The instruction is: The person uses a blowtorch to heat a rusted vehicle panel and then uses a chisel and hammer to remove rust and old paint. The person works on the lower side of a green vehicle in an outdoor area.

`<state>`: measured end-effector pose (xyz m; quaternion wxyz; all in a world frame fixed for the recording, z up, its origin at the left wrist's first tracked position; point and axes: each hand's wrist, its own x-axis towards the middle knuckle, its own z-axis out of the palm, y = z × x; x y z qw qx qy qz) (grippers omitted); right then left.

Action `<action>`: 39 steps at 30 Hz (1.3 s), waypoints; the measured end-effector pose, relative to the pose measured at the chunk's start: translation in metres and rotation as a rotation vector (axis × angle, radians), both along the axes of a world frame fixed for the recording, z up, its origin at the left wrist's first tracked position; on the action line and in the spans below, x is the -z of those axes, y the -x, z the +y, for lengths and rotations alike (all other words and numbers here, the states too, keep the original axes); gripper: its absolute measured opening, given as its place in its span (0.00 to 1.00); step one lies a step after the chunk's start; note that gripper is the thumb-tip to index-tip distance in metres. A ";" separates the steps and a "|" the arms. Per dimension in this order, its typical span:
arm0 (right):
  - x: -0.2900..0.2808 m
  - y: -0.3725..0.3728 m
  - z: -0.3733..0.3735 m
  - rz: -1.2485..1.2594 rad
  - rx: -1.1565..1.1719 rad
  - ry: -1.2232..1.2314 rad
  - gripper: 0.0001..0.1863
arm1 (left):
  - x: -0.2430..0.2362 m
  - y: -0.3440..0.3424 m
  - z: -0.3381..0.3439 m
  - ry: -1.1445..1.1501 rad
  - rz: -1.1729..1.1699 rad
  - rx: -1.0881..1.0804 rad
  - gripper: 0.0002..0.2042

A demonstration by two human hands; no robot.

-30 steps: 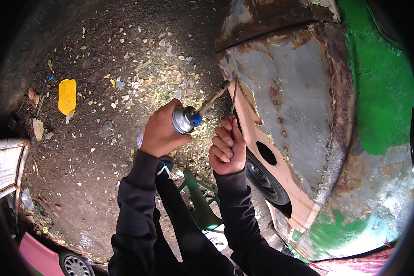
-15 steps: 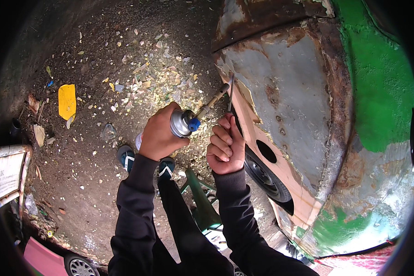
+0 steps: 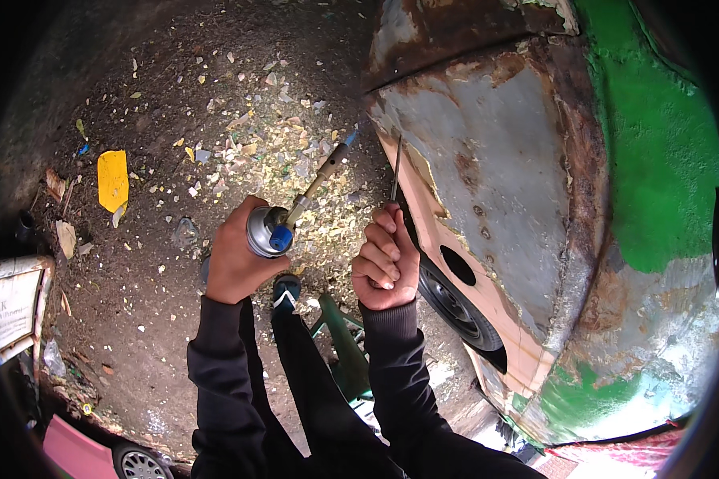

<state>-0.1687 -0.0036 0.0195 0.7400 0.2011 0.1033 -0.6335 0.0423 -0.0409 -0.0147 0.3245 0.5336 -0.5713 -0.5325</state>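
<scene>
My left hand [image 3: 244, 254] is wrapped round the silver canister of a blowtorch [image 3: 313, 185] with a blue knob and a brass-coloured nozzle. A small blue flame [image 3: 351, 138] shows at the nozzle's end, pointing up and right, a little apart from the vehicle. My right hand [image 3: 387, 265] is closed round a thin metal tool [image 3: 396, 169], whose exact kind I cannot make out. Its slim shaft points up along the near edge of the vehicle body [image 3: 495, 160]; whether its tip touches is unclear. Bare grey metal, rust and a pale pinkish side panel [image 3: 435, 211] show there.
Paint flakes [image 3: 276, 156] litter the dirt floor. At the left lie a yellow piece [image 3: 113, 181] and a rusty white sign [image 3: 14, 307]. A green stool [image 3: 342, 351] stands by my sandalled foot [image 3: 286, 294]. The vehicle's wheel [image 3: 459, 307] and green paint [image 3: 655, 152] are at right.
My left hand has drawn the blowtorch left and down, away from the vehicle's edge, and the flame now shows. My right hand with the tool has shifted slightly left.
</scene>
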 end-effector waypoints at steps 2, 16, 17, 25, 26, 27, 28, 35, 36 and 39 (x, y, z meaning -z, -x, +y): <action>0.003 -0.001 0.002 0.027 -0.014 0.007 0.18 | 0.000 -0.003 -0.001 0.001 -0.020 0.015 0.24; 0.035 -0.007 -0.002 0.127 -0.011 0.026 0.18 | 0.009 -0.005 0.004 -0.024 -0.025 0.054 0.24; 0.038 -0.007 -0.003 0.118 -0.010 0.031 0.18 | 0.009 -0.006 0.004 -0.024 -0.016 0.052 0.24; 0.036 0.003 -0.040 -0.068 -0.014 0.105 0.18 | 0.002 -0.004 0.005 -0.004 0.043 0.014 0.23; 0.032 0.003 -0.036 -0.057 -0.011 0.108 0.18 | 0.002 -0.004 0.008 -0.015 0.052 0.008 0.23; 0.028 -0.003 -0.032 -0.057 -0.017 0.113 0.18 | 0.001 -0.008 0.010 -0.023 0.051 -0.009 0.22; 0.025 -0.004 -0.023 -0.014 -0.003 0.085 0.18 | 0.003 -0.008 0.013 -0.037 0.060 -0.016 0.22; 0.000 -0.003 -0.003 0.060 -0.010 0.000 0.18 | 0.004 -0.015 0.012 -0.014 0.017 0.007 0.22; -0.002 -0.007 -0.007 0.041 0.007 0.018 0.18 | 0.003 -0.015 0.010 -0.023 0.030 0.007 0.22; -0.004 -0.012 -0.014 0.012 0.051 0.014 0.18 | -0.001 -0.016 0.008 -0.032 0.038 0.017 0.23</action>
